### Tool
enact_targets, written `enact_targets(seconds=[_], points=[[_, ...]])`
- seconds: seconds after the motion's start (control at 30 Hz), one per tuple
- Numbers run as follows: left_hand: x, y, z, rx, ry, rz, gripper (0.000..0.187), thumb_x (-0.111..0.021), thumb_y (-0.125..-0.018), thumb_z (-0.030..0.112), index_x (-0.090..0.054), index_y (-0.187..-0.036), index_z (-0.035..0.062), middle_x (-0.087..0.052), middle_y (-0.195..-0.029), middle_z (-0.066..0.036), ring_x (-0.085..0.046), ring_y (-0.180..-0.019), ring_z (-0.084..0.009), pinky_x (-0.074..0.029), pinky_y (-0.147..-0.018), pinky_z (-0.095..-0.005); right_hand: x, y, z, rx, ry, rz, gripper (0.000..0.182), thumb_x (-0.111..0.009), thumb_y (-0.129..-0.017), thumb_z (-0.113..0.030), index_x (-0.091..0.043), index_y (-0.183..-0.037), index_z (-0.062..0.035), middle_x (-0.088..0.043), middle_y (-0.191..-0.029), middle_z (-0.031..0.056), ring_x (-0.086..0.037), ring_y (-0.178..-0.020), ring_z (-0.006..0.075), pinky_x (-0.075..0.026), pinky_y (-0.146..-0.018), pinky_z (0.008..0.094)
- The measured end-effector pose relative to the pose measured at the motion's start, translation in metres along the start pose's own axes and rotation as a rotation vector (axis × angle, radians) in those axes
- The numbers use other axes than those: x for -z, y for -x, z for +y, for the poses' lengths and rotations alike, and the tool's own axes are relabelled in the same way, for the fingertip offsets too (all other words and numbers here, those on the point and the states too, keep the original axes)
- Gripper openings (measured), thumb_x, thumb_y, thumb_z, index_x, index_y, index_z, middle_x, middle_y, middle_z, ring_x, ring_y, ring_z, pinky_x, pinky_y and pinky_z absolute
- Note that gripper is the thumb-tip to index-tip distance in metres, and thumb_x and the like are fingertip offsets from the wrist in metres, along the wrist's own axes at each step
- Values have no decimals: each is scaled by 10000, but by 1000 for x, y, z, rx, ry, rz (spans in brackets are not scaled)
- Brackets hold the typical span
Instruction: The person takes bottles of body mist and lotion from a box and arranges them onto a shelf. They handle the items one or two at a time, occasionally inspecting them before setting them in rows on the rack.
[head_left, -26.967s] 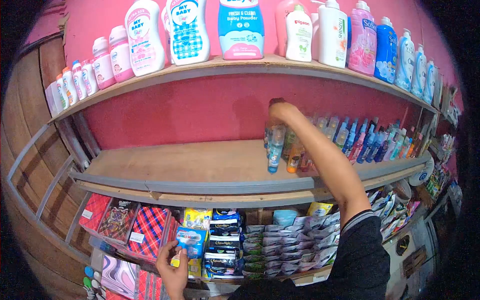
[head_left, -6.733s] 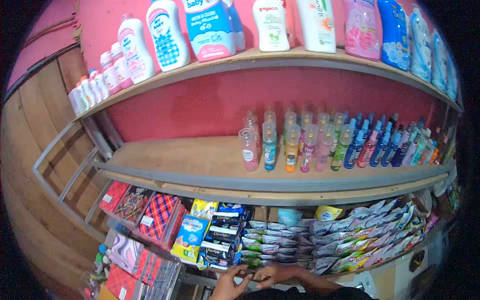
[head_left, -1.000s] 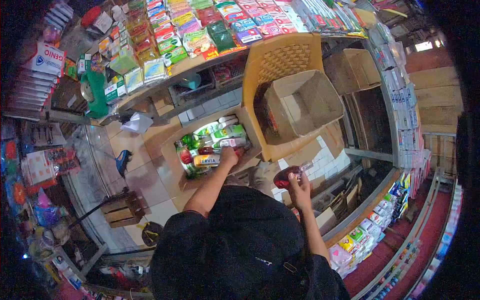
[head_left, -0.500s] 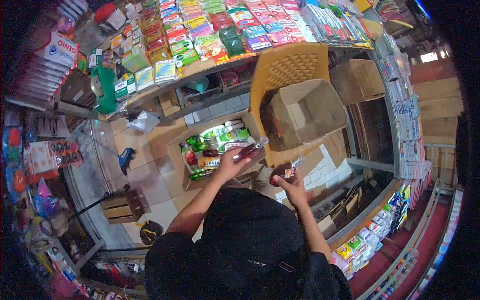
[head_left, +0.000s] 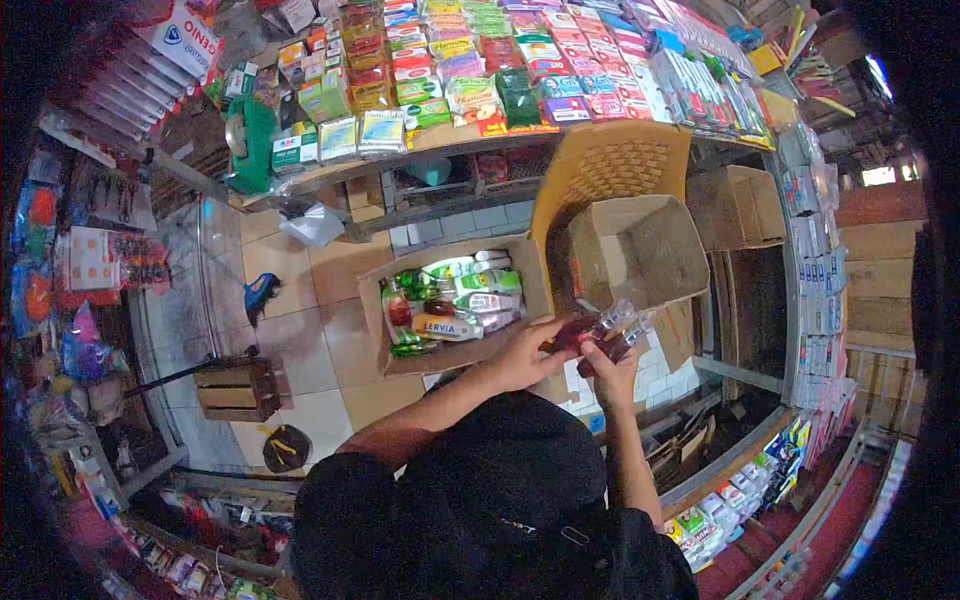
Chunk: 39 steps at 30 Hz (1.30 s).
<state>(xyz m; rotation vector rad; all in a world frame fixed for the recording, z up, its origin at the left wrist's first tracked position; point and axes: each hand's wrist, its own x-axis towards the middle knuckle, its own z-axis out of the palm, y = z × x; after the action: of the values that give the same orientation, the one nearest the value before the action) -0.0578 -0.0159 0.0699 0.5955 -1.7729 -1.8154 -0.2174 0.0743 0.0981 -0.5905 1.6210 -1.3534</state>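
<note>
My left hand [head_left: 527,357] is closed around a dark red bottle [head_left: 574,334] with a clear cap, which points to the upper right. Close against it, my right hand [head_left: 611,378] grips a second dark bottle [head_left: 618,346], also clear-capped and tilted the same way. The two bottles lie side by side and overlap in this view. To the left of my hands an open cardboard box [head_left: 541,275] stands on the floor, holding several green, white and red bottles and an orange-and-white LERVIA bottle [head_left: 446,327].
A yellow plastic chair [head_left: 566,170] with a woven-pattern back carries another open cardboard box [head_left: 690,278]. Behind it runs a counter [head_left: 440,145] full of soap packs and small boxes. A wooden crate [head_left: 235,392] sits on the tiled floor at left; shelves of packaged goods line the right.
My left hand has moved right with its bottle, from above the box of bottles to beside my right hand. The two bottles are now together. The whole view has shifted slightly.
</note>
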Motion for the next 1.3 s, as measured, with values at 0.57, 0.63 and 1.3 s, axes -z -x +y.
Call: enact_targets(seconds=[0.57, 0.63, 1.3], points=[[90, 57, -241, 582, -998, 117, 396, -573, -791, 96, -599, -1184, 55, -563, -1227, -185, -582, -1080, -382, -488, -918, -464, 10, 26, -6, -76, -15, -50, 286, -776, -729, -36, -630, -973, -7, -678, -817, 39, -608, -635, 98, -486, -555, 240], [97, 57, -238, 741, -952, -27, 371, -532, -815, 97, -606, -1178, 70, -548, -1266, -173, -573, -1114, -373, -488, -920, -471, 15, 30, -1, -102, -9, -45, 289, -773, -724, -12, -628, -974, -5, -680, -838, 47, -624, -661, 109, -505, -579, 256], [94, 59, -239, 807, -905, 200, 406, -400, -931, 149, -505, -1322, 118, -411, -1428, -144, -413, -1303, -337, -426, -1013, -455, 9, 28, -5, -212, 28, -105, 258, -793, -728, -103, -643, -925, -31, -651, -790, 7, -585, -661, 82, -467, -585, 237]])
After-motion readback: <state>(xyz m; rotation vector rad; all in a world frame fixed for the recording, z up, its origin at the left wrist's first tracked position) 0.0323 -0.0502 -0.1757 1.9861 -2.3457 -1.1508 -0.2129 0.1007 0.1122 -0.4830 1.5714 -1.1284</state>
